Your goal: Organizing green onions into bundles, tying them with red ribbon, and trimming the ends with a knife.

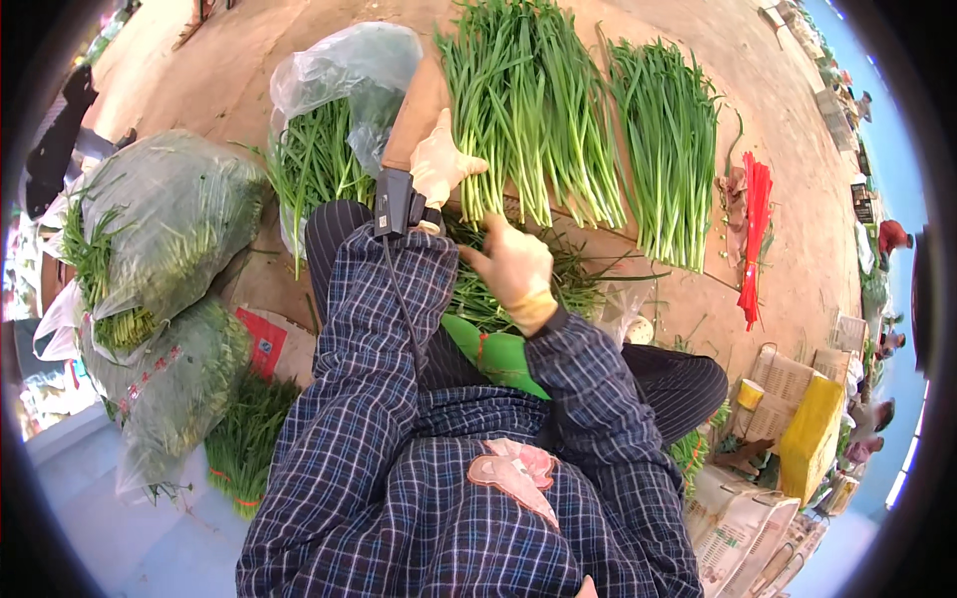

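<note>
At 12 o'clock, green stalks [528,120] lie base-inward, probably for reach; left hand [439,167] grip released; right hand [519,269] grip: cannot tell.

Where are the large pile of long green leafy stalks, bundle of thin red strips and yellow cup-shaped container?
Large pile of long green leafy stalks [530,115]: head view, middle of the leaves.
Bundle of thin red strips [756,237]: head view, mid-length.
Yellow cup-shaped container [750,396]: head view, side wall.
</note>
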Demonstrator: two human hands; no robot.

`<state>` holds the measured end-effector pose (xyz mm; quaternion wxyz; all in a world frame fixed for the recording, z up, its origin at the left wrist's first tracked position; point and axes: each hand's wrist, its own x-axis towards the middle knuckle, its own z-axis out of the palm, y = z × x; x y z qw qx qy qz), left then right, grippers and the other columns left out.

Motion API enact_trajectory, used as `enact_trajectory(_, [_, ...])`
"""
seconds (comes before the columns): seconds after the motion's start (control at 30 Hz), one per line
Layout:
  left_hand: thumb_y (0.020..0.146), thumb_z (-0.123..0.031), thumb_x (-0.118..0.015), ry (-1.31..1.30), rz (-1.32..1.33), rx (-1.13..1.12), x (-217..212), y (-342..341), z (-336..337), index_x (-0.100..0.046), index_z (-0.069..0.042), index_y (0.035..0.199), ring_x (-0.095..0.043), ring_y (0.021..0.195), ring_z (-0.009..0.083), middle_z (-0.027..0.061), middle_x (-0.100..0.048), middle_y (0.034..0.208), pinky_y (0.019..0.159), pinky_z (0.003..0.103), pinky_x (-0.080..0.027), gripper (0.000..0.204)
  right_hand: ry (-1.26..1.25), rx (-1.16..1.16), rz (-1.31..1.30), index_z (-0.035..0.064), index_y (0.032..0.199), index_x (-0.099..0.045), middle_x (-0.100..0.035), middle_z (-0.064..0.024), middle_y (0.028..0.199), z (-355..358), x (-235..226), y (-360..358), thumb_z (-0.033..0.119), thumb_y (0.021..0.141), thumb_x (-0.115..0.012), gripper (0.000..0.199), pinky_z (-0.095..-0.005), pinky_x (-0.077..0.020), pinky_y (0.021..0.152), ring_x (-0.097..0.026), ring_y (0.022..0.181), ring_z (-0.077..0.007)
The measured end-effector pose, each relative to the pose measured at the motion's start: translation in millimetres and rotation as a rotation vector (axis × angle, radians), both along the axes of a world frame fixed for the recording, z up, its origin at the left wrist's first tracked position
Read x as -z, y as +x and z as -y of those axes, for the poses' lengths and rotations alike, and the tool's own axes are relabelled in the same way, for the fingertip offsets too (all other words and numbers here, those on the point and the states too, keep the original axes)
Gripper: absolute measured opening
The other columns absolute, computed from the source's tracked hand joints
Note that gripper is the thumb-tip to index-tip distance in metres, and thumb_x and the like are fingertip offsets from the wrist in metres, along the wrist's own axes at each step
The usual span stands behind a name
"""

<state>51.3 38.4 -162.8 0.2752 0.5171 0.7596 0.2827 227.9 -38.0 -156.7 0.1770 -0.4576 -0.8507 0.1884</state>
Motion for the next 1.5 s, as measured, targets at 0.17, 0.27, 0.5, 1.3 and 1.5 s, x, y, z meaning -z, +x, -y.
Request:
enact_trajectory(0.17, [0.057, -0.024, -0.08, -0.018, 0.002, -0.011, 0.7, 4.4, -1.9, -0.025, -0.001, 0.14, -0.059, 0.101, 0.0372, 0.0268, -0.06, 0.105, 0.088, 0.039, -0.046, 0.103, 0.222, -0.104, 0.023, 0.0094, 0.078, -0.06, -0.06, -0.0101, 0.063, -15.7, 16.6, -22.0, 0.019, 0.077, -0.061, 0.009, -0.039, -0.0479, 0.052, -0.06, 0.057, -0.0296])
enact_trajectory(0.27, [0.058, -0.024, -0.079, -0.004, -0.001, -0.029, 3.2, 4.0, -0.8, -0.024, -0.001, 0.141, -0.059, 0.1, 0.0368, 0.0275, -0.06, 0.104, 0.088, 0.039, -0.046, 0.102, -0.115, -0.198, 0.339, 0.0104, 0.077, -0.062, -0.063, -0.0117, 0.069, 2.1, 16.6, 2.3, 0.019, 0.08, -0.058, 0.01, -0.0406, -0.0503, 0.057, -0.063, 0.063, -0.0306])
enact_trajectory(0.5, [0.062, -0.028, -0.075, 0.098, 0.055, 0.003, -2.4, 6.7, 1.7, -0.037, 0.004, 0.131, -0.057, 0.102, 0.0384, 0.027, -0.059, 0.109, 0.089, 0.041, -0.044, 0.084, 0.211, 0.089, -0.259, -0.001, 0.107, -0.06, -0.067, -0.0172, 0.087, -62.0, -34.9, 85.7, 0.042, 0.083, -0.061, 0.049, -0.0359, -0.054, 0.068, -0.066, 0.077, -0.029])
enact_trajectory(1.3, [0.077, -0.023, -0.072, -0.084, 1.282, -0.015, -20.8, 14.8, -21.2, -0.059, 0.003, 0.106, -0.063, 0.08, 0.0179, 0.0093, -0.065, 0.096, 0.071, 0.032, -0.051, 0.041, -1.446, 0.005, -0.99, -0.0008, 0.106, -0.058, -0.065, -0.011, 0.092, -142.3, -14.3, -2.9, 0.033, 0.08, -0.07, 0.044, -0.038, -0.0524, 0.069, -0.063, 0.079, -0.0208])
enact_trajectory(1.5, [0.074, -0.015, -0.073, 0.143, 1.236, 0.139, -63.1, 29.3, -24.9, -0.058, -0.001, 0.111, -0.061, 0.089, 0.017, 0.0081, -0.064, 0.099, 0.079, 0.03, -0.05, 0.042, -0.983, -0.357, -0.977, 0.0037, 0.115, -0.056, -0.062, -0.0044, 0.104, -160.8, -52.3, 14.6, 0.019, 0.073, -0.077, 0.049, -0.0305, -0.0457, 0.084, -0.057, 0.093, -0.0163])
